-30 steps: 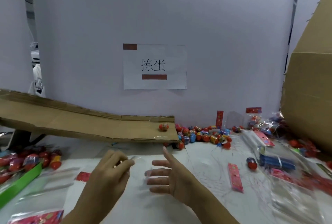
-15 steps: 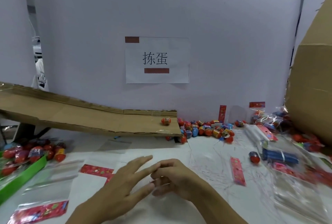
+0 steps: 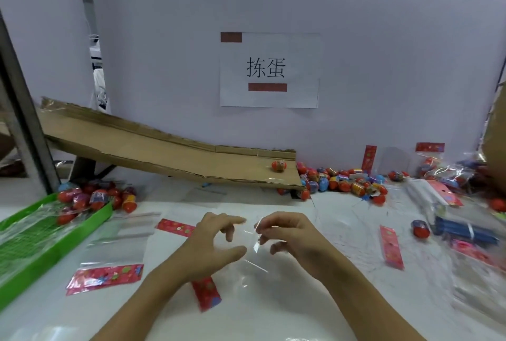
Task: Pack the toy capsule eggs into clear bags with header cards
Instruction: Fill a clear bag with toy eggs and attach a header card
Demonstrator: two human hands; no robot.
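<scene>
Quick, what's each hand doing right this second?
Left hand: open, fingers spread at the clear bag, gripping nothing.
Right hand: pinching the clear bag's edge.

The green tray (image 3: pixel 41 247) runs off the picture at nine o'clock; bags (image 3: pixel 471 299) at four o'clock blur (contents unreadable).

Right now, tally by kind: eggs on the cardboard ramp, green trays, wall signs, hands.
Egg on the ramp: 1
Green tray: 1
Wall sign: 1
Hands: 2, left hand and right hand, which pinches the clear bag
Total: 5
</scene>
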